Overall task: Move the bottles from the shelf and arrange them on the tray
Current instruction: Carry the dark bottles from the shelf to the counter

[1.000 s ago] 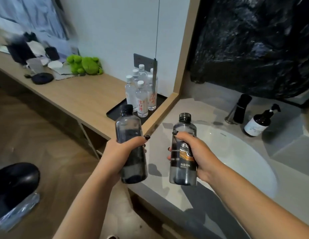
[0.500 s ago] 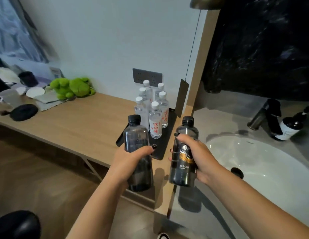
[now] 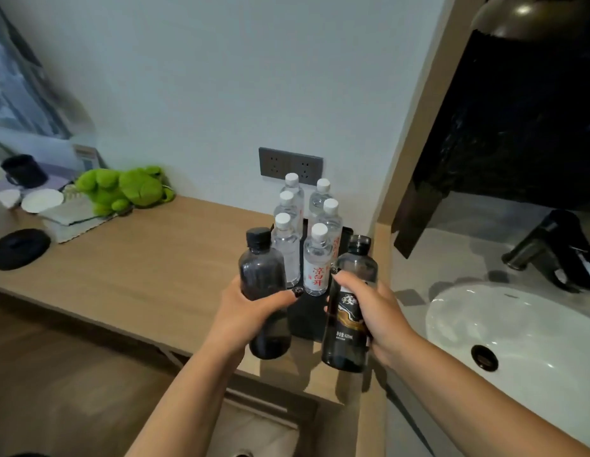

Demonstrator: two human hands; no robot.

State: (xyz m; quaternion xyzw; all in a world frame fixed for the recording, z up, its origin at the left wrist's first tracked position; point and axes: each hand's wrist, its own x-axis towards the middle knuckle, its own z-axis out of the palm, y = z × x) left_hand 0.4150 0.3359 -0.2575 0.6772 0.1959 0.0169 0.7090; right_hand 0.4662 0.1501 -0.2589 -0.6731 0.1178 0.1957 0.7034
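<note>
Soft, dim indoor light falls from above, and a lamp shade (image 3: pixel 531 14) at top right carries a small highlight. The white sink (image 3: pixel 517 328) shows faint glare. The frame's left edge smears and bends with wide-angle distortion; the picture looks slightly soft overall.

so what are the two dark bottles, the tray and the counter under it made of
Two dark bottles, one in the left hand and one in the right hand: the smoky see-through bottle and the labelled one look like tinted plastic, glossy, with screw caps. Flat black tray: matte; plastic or coated metal, unclear. Tan counter: wood-grain surface, possibly laminate.
</note>
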